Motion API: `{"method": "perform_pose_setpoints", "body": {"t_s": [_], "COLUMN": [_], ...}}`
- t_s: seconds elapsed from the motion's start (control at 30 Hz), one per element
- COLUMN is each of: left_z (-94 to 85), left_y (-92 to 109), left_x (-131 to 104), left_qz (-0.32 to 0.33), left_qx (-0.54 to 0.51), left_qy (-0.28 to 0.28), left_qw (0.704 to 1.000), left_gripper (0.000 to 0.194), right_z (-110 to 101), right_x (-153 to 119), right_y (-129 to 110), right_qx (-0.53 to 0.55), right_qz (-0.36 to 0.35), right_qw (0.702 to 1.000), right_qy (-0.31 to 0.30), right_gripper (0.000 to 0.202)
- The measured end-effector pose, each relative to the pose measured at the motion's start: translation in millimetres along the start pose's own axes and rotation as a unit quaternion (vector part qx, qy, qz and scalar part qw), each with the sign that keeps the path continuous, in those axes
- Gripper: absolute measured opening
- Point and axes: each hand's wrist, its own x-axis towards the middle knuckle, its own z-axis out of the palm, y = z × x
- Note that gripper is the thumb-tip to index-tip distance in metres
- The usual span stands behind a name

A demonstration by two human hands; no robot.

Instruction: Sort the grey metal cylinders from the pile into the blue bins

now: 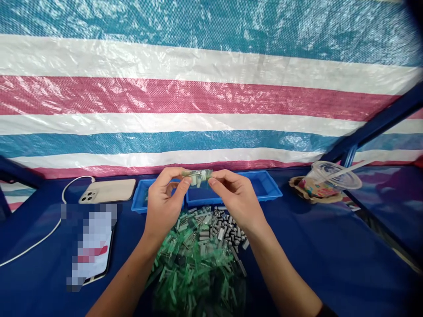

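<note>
Between my two hands is a small clear greenish plastic bag (pixel 199 177) with pale little pieces inside. My left hand (pixel 167 189) pinches its left end between thumb and fingers. At the other end, the thumb and fingers of my right hand (pixel 233 189) are closed on it. The bag is raised above the blue trays. Below my hands lies a heap of green plastic bags (pixel 194 268) holding small metal pieces. Loose grey metal pieces (pixel 226 226) lie at the heap's far right side.
Two blue trays (pixel 267 187) stand behind my hands. On the left are a pale phone (pixel 110 191), a second phone (pixel 99 246) with a blurred screen and a white cable (pixel 49 235). A clear plastic cup (pixel 325 178) with a straw rests at right. Striped sheeting (pixel 211 97) hangs behind.
</note>
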Motion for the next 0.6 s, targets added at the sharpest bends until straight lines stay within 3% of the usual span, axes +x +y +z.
{"method": "perform_pose_setpoints", "body": {"t_s": [0.23,0.3,0.37,0.43,0.5,0.6], "left_z": [-1.0,0.5,2.2,3.0,2.5,-0.2], "left_y": [1,0,-2,-3,-3,1], "left_x": [-1,0,1,2,3,6], "left_qz": [0.046,0.046,0.033,-0.010,-0.081,-0.183], "left_qx": [0.044,0.032,0.006,-0.045,-0.126,-0.249], "left_qy": [-0.031,-0.044,-0.064,-0.093,-0.117,-0.129], "left_qw": [0.997,0.997,0.997,0.995,0.982,0.942], "left_gripper": [0.012,0.014,0.015,0.013,0.009,0.033], "right_z": [-3,-1,3,6,7,7], "right_x": [-4,-6,-9,-12,-14,-15], "right_y": [0,1,1,-1,-3,-5], "right_qx": [0.105,0.084,0.028,-0.042,-0.100,-0.138], "right_qz": [-0.014,-0.046,-0.099,-0.162,-0.225,-0.293], "right_qw": [0.994,0.995,0.992,0.979,0.963,0.943], "right_qy": [-0.022,0.007,0.074,0.117,0.111,0.073], "right_gripper": [0.014,0.011,0.015,0.029,0.035,0.028]}}
